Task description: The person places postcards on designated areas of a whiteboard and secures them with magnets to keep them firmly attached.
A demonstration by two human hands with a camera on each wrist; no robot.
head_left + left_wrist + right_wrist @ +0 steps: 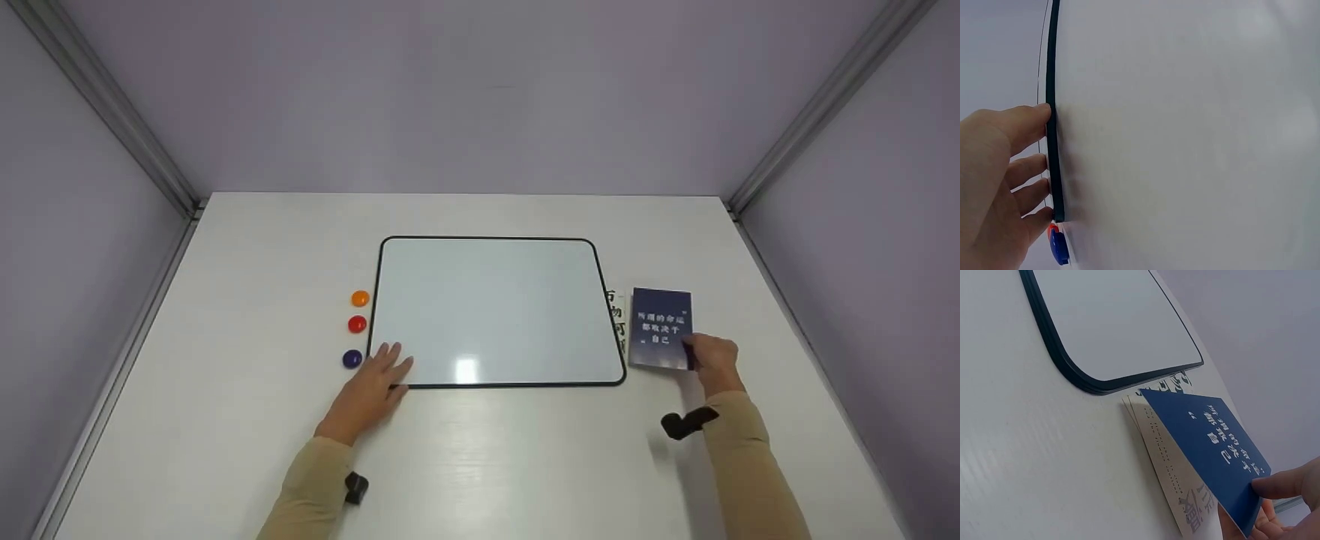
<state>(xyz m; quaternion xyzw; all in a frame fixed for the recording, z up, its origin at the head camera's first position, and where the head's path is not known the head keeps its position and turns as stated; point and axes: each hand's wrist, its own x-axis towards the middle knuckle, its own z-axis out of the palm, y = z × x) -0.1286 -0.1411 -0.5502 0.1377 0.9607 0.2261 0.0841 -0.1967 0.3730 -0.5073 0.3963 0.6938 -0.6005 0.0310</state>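
Observation:
A white board with a black rim lies flat on the table. My left hand rests on its near left corner, fingers spread and straight; the left wrist view shows the fingertips along the black edge. On the right, my right hand pinches a dark blue card with white Chinese characters by its right edge, thumb on top. The blue card is lifted at a tilt over pale printed cards. Part of a white card with black characters shows between board and blue card; the rest is hidden.
Orange, red and dark blue round magnets sit in a column just left of the board. The white table meets grey-purple walls at the back and both sides.

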